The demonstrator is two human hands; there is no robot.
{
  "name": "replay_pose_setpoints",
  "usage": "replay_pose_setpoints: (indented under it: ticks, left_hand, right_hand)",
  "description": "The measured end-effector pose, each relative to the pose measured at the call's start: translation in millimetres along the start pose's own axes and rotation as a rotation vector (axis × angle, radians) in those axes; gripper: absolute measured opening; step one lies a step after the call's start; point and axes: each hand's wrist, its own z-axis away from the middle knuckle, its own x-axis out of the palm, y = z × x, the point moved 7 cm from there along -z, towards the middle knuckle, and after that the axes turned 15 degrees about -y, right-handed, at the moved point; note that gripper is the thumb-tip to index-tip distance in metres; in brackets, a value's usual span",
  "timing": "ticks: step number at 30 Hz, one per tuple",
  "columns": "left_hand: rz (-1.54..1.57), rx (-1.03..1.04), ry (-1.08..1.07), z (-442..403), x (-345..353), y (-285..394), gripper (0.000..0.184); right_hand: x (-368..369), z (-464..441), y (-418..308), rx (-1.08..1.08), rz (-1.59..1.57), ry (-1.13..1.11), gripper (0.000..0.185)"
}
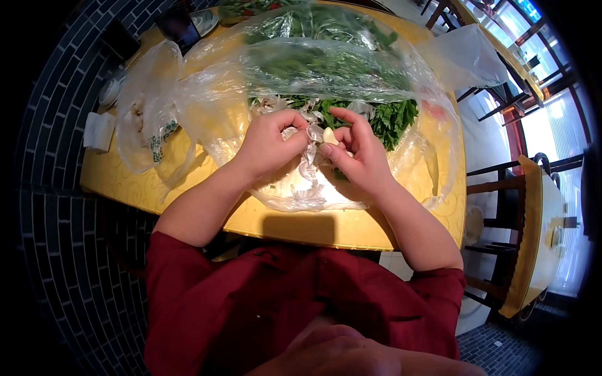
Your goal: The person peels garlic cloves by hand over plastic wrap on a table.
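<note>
In the head view my right hand (362, 153) pinches a pale, partly peeled garlic clove (329, 136) between thumb and fingers. Beside it, my left hand (273, 139) is closed, thumb against index finger, on a thin, translucent piece of garlic skin (315, 132) that reaches towards the clove. Loose garlic skins (308, 170) lie under both hands on a clear plastic bag (282, 200). Just beyond my fingers are leafy green herbs (395, 119), partly covered by the plastic.
More greens (326, 62) show through plastic at the back of the yellow-covered table (125, 185). On the left stand a plastic bag (147, 119) with pale contents, napkins (99, 131) and small white dishes (110, 92). A dark brick wall (56, 219) borders the left side; chairs (501, 200) stand right.
</note>
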Motion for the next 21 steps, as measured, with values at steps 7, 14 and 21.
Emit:
replay_pose_setpoints:
  ticks: [7, 14, 21]
  left_hand:
    - [0.279, 0.028, 0.067, -4, -4, -11, 0.021]
    - [0.814, 0.002, -0.156, -5, 8, -9, 0.031]
    - [0.053, 0.154, -0.115, -2, 10, 10, 0.058]
  right_hand:
    - [0, 1, -4, 0.060, -0.498, 0.005, 0.034]
    - [2, 1, 3, 0.107, -1.030, -0.008, 0.011]
    - [3, 0, 2, 0.103, -0.863, -0.103, 0.013]
